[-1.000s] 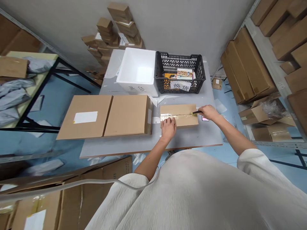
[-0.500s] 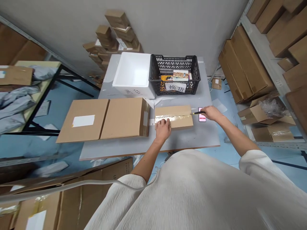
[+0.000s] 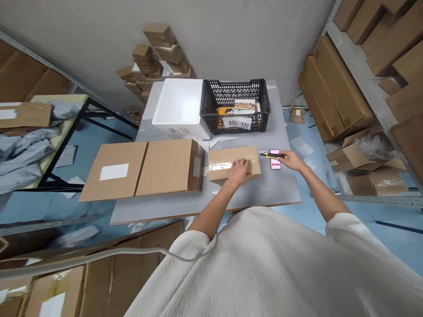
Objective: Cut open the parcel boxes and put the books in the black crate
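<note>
The left forearm slanted in over the table's (image 3: 271, 189) front edge, and the left hand (image 3: 239, 171) lay on the box (image 3: 218, 155), fingers bent over its taped top; I couldn't tell whether they gripped it. The box sat behind that edge, toward the table's right end. The right arm angled in past the front right corner, its hand (image 3: 291, 160) closed round a knife (image 3: 275, 156) above the phone (image 3: 275, 166), blade pointing left, tip just beside the box.

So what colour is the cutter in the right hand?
The cutter is black and yellow, as the head view shows.
</note>
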Demonstrator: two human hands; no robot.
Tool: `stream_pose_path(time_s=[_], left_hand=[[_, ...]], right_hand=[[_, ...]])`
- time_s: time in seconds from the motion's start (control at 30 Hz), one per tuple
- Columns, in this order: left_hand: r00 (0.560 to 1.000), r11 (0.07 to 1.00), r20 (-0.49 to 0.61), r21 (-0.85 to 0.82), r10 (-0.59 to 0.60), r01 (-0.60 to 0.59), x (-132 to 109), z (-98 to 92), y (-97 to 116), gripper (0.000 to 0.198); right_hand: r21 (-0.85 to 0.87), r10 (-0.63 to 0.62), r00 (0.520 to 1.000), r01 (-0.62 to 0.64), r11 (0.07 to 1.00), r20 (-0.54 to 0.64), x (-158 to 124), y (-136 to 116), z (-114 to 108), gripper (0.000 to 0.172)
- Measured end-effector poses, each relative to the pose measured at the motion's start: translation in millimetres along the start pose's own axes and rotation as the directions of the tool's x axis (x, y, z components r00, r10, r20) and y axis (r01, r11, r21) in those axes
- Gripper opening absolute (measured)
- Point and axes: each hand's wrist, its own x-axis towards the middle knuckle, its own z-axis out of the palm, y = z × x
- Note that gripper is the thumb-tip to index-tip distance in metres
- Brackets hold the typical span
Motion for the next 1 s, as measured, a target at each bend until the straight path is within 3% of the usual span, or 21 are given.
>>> stream_pose_path(time_s=[0.3,0.53,0.9,1.0], left_hand=[[0.989,0.998,0.135,0.046,-0.052,0.046,26,0.0,0,0.084],[0.995,0.999,0.099,0.044,-0.018,0.014,23,2.6,0,0.085],[0.998,0.999,0.046,0.004,-0.036,0.036,20,12.9,2,0.084],[0.998,0.999,0.041,0.010,-0.042,0.042,18,13.0,2,0.084]], right_hand=[[0.130,-0.019,0.999,0.014,0.991,0.035,12,9,13,0.033],[-0.026,-0.068,0.987,0.072,0.997,0.145,28,5,11,0.028],[-0.301,-0.148,0.943,0.240,0.923,0.299,58,-7,4,0.039],[-0.272,-0.136,0.932,0.234,0.933,0.336,64,-7,7,0.039]])
